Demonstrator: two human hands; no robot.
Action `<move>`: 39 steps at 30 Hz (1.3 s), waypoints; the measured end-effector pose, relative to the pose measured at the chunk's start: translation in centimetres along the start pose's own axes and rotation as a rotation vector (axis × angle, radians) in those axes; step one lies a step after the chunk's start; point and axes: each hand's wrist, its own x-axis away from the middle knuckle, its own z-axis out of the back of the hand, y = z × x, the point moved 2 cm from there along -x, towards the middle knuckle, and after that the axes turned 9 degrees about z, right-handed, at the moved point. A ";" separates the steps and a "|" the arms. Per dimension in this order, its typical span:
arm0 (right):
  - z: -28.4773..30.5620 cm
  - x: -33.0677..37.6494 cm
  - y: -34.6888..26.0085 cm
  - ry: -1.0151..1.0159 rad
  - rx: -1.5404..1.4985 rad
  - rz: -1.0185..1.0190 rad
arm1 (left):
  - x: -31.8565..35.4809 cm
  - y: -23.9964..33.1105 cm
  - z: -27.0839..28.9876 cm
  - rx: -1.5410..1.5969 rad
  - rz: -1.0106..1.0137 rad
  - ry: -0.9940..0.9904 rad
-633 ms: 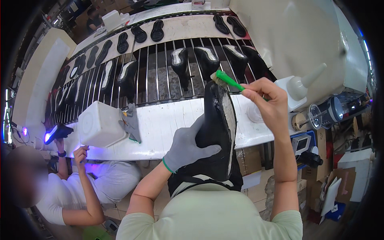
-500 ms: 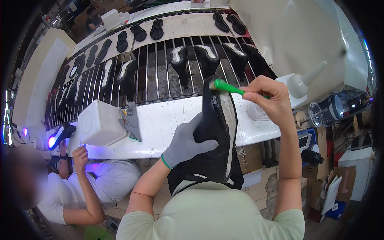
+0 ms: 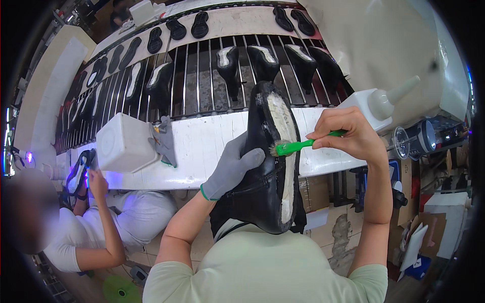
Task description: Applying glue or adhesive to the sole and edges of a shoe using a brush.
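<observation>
My left hand (image 3: pixel 231 168), in a grey glove, grips a black shoe upper (image 3: pixel 268 161) from its left side, sole face turned up. The shoe's bottom shows a whitish strip along its length. In my right hand (image 3: pixel 351 136), which is bare, is a green-handled brush (image 3: pixel 298 146). Its bristles touch the shoe bottom near the middle. Shoe and brush are held in front of my chest, over the near edge of the white workbench (image 3: pixel 202 146).
A white box-shaped container (image 3: pixel 121 143) stands on the bench at left. A white squeeze bottle (image 3: pixel 376 106) stands at right. Several black shoes (image 3: pixel 230 68) sit on a barred conveyor (image 3: pixel 197 86) behind. Another person (image 3: pixel 101 227) works at lower left.
The brush has come down from near the shoe's toe to the middle of its bottom. The shoe has tilted so more of its whitish bottom faces me.
</observation>
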 end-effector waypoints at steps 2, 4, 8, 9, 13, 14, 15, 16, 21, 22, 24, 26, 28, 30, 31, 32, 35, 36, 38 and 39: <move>-0.3 0.0 0.2 -0.010 -0.015 -0.019 | -0.3 -0.3 0.1 0.005 0.008 0.015; -0.5 0.3 0.2 -0.016 -0.024 -0.039 | -0.4 -0.5 -0.1 0.079 -0.065 0.040; -1.5 0.7 0.8 -0.063 -0.079 -0.034 | -0.6 -0.9 0.0 0.129 -0.106 0.154; -1.8 0.9 0.9 -0.078 -0.098 -0.051 | -0.7 -1.1 0.2 0.130 -0.101 0.155; -2.7 1.6 0.0 -0.169 -0.254 -0.118 | -0.8 -2.0 1.0 0.183 -0.031 0.118; -2.8 1.6 0.2 -0.169 -0.256 -0.117 | -0.8 -2.1 1.1 0.207 -0.016 0.115; -3.0 1.5 0.2 -0.194 -0.335 -0.028 | -0.8 -2.1 0.8 0.203 -0.011 0.108; -3.1 1.4 0.3 -0.219 -0.413 0.064 | -0.9 -2.0 0.3 0.268 -0.007 0.106; -2.0 -0.9 4.9 0.319 -0.239 -0.176 | -0.9 -1.5 -1.1 0.416 -0.015 0.052; -2.2 -1.3 5.5 0.368 -0.289 -0.176 | -1.0 -1.7 -1.0 0.409 -0.025 0.050; -2.6 0.0 4.7 0.259 -0.143 -0.256 | -1.5 -2.7 0.0 0.446 -0.044 0.144; -3.6 1.8 4.3 0.218 -0.312 -0.248 | -1.6 -2.7 1.1 0.448 -0.059 0.201; -4.3 3.0 2.9 0.133 -0.351 -0.198 | -1.7 -2.5 2.3 0.454 -0.079 0.260; -5.0 3.5 1.7 0.153 -0.468 -0.192 | -1.4 -2.1 3.3 0.303 -0.119 0.376; -5.0 3.2 1.5 0.148 -0.464 -0.188 | -1.3 -1.8 3.4 0.259 -0.130 0.397; -5.1 2.8 1.3 0.148 -0.364 -0.211 | -1.2 -1.7 3.4 0.263 -0.136 0.400; -5.0 0.9 1.1 0.241 -0.123 -0.207 | -1.1 -1.2 2.8 0.187 -0.188 0.379; -4.9 0.1 1.4 0.326 0.010 -0.169 | -1.1 -1.1 2.6 0.168 -0.191 0.357; -4.7 -0.5 2.1 0.411 -0.012 -0.085 | -1.0 -0.9 2.1 0.154 -0.191 0.332; -4.4 -0.7 2.0 0.349 -0.015 -0.089 | -0.9 -0.8 1.9 0.142 -0.171 0.318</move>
